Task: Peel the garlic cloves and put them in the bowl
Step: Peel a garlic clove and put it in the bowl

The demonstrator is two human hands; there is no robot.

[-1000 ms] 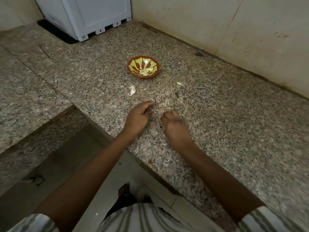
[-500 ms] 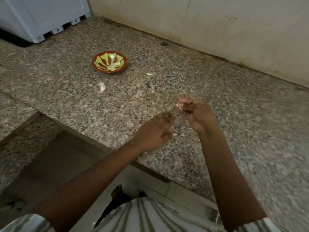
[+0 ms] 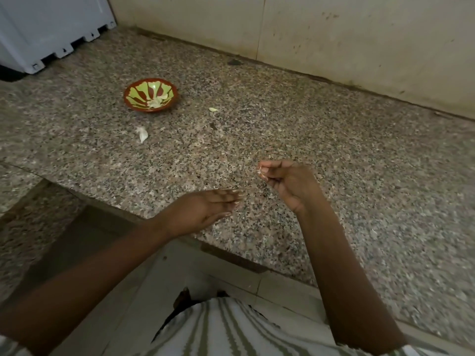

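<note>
your right hand [image 3: 290,183] pinches the garlic clove [image 3: 261,172] by fingertips [image 3: 270,166] alone, left hand [image 3: 205,209] flat and empty nearby, so it could slip and drop short of the bowl [image 3: 140,107].

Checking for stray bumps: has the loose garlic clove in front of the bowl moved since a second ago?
No. The loose garlic clove lies as before, just in front of the bowl; only the camera shifted.
</note>
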